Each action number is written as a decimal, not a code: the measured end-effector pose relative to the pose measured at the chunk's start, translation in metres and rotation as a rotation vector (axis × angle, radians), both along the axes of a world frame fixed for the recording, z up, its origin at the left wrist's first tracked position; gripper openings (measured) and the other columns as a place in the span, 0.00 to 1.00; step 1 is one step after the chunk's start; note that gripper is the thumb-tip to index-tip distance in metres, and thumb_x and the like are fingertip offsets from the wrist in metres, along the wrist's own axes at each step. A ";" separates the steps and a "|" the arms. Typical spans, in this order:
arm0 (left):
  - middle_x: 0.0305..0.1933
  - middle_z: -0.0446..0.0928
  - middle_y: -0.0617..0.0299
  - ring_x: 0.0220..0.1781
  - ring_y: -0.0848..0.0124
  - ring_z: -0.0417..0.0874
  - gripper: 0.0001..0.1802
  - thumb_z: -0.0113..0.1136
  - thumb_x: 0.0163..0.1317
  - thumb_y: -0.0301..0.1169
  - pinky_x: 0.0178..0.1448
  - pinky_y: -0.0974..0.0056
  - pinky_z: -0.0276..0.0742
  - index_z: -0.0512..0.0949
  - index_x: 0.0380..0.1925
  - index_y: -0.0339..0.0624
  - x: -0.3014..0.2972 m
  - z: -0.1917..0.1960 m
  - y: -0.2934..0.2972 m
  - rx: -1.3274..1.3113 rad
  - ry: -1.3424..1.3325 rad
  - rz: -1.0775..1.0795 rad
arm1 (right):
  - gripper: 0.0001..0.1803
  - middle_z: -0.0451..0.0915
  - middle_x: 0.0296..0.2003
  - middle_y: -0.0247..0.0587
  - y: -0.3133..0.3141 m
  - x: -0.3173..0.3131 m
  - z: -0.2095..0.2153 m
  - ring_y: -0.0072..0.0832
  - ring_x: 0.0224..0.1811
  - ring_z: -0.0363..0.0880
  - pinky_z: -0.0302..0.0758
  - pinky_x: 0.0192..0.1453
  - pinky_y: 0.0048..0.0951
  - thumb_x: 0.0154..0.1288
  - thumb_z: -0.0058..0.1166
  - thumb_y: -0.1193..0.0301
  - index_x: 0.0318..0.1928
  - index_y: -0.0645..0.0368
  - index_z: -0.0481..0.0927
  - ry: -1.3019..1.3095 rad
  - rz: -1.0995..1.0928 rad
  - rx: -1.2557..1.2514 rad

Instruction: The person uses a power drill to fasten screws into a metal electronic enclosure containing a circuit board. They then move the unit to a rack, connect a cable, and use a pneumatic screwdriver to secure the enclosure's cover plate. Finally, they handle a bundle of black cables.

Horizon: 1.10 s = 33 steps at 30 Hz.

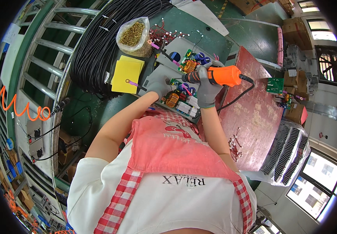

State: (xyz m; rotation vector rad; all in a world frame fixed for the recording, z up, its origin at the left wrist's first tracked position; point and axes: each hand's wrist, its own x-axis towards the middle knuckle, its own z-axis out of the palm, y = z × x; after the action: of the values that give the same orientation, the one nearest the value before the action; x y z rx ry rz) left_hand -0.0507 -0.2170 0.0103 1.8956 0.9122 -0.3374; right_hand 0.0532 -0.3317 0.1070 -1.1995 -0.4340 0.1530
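Observation:
My right hand (208, 93), in a grey glove, is closed round an orange electric screwdriver (225, 76) lying sideways, its black nose and bit pointing left. My left hand (160, 86), gloved too, reaches to the bit's tip with its fingers bent together over a grey metal housing (157, 74). What those fingers hold, if anything, is hidden. Beneath my hands lies a circuit board with a copper coil (172, 100) and blue capacitors. Just beyond it sits a second board with another copper coil (189, 66). A purple-sleeved ring terminal (131, 82) sticks out on the left.
Yellow sheets (122, 76), an open bag of small brass parts (133, 35) and a thick coil of black cable (92, 50) lie leftward. Red-black wires (162, 36) are beyond. On the right, a worn red board (250, 111) carries loose wires; the screwdriver's black cord (241, 95) crosses it.

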 end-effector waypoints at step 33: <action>0.50 0.75 0.48 0.42 0.66 0.80 0.17 0.40 0.69 0.21 0.45 0.67 0.81 0.65 0.57 0.31 -0.036 0.018 0.019 -1.347 -0.462 0.462 | 0.22 0.70 0.29 0.36 -0.037 -0.066 0.096 0.27 0.32 0.69 0.69 0.48 0.39 0.54 0.51 0.79 0.51 0.57 0.68 -0.235 -0.131 0.187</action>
State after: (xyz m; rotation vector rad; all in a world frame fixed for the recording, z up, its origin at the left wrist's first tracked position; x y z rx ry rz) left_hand -0.0866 -0.1984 0.0282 0.4581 0.5138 -0.1341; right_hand -0.0124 -0.3688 0.2034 -1.0607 -0.5601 -0.1403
